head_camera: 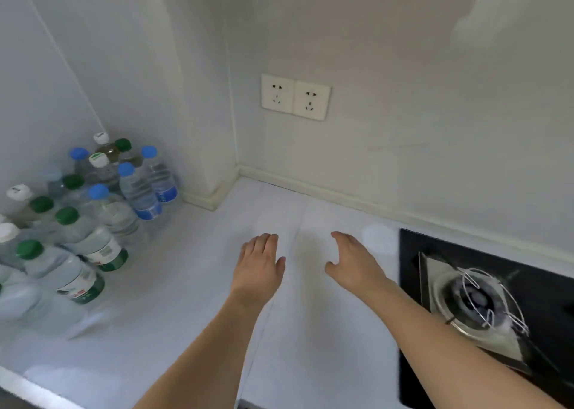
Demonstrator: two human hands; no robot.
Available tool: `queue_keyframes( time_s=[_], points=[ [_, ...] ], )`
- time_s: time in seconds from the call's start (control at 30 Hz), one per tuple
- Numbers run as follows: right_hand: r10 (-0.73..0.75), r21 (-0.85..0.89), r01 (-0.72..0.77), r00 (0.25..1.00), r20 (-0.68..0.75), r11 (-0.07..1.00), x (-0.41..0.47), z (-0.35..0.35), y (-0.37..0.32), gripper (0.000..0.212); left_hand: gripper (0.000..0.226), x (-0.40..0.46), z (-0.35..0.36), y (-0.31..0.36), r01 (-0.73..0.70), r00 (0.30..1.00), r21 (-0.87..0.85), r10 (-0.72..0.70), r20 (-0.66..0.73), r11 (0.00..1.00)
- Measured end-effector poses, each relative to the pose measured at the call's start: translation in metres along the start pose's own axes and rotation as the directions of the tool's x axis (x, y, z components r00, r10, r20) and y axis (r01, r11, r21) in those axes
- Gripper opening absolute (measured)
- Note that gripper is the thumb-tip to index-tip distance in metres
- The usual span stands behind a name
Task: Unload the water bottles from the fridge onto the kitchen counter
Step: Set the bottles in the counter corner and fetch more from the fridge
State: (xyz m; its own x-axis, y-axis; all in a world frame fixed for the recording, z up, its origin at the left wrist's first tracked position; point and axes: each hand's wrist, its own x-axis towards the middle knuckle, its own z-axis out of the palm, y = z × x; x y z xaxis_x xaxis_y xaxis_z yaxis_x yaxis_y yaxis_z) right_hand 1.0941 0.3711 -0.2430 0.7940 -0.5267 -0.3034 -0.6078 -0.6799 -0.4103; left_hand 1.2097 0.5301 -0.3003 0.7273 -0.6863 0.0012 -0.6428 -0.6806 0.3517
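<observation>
A: Near field: left hand (pixel 260 264) and right hand (pixel 354 262) over the bare counter (pixel 192 309), fingers relaxed, holding nothing.

B: Bottles?

A: Water bottles (pixel 93 210) clustered upright in the far-left corner against the wall. Fridge not in view.

B: Step?

A: Judged between loads. Next calls for turning back to the fridge for more.
</observation>
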Motion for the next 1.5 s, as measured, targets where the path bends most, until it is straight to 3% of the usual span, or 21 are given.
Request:
queue_keyframes(
  time_s=[0.17,0.3,0.47,0.67,0.77,1.0,1.33,1.5],
  points=[
    [0.144,0.02,-0.143,0.982,-0.119,0.99,-0.025,-0.017,0.066,0.068,0.054,0.032,0.023,0.066,-0.229,0.969,0.046,0.224,0.1,0.972],
    [0.266,0.055,-0.261,0.945,-0.191,0.964,-0.06,-0.041,0.124,0.061,0.054,0.038,0.042,0.138,-0.407,0.905,0.037,0.397,0.154,0.913],
    [0.415,0.165,-0.382,0.856,-0.308,0.91,-0.133,-0.075,0.203,0.048,0.054,0.015,0.062,0.252,-0.605,0.788,0.039,0.59,0.178,0.795],
    [0.553,0.242,-0.497,0.739,-0.385,0.833,-0.249,-0.101,0.303,0.066,0.052,-0.042,0.087,0.395,-0.752,0.65,0.026,0.735,0.193,0.658],
    [0.631,0.307,-0.552,0.659,-0.41,0.776,-0.315,-0.108,0.353,0.06,0.055,-0.085,0.102,0.466,-0.832,0.552,0.049,0.815,0.179,0.553],
    [0.77,0.437,-0.637,0.477,-0.424,0.635,-0.46,-0.112,0.444,0.065,0.057,-0.188,0.132,0.612,-0.947,0.313,-0.025,0.939,0.144,0.32],
    [0.885,0.585,-0.682,0.214,-0.414,0.439,-0.602,-0.116,0.521,0.06,0.048,-0.287,0.164,0.754,-0.995,-0.045,-0.087,0.996,0.071,-0.039],
    [0.918,0.631,-0.689,0.135,-0.372,0.357,-0.641,-0.121,0.559,0.063,0.046,-0.317,0.186,0.815,-0.981,-0.14,-0.146,0.989,0.056,-0.131]
  ],
)
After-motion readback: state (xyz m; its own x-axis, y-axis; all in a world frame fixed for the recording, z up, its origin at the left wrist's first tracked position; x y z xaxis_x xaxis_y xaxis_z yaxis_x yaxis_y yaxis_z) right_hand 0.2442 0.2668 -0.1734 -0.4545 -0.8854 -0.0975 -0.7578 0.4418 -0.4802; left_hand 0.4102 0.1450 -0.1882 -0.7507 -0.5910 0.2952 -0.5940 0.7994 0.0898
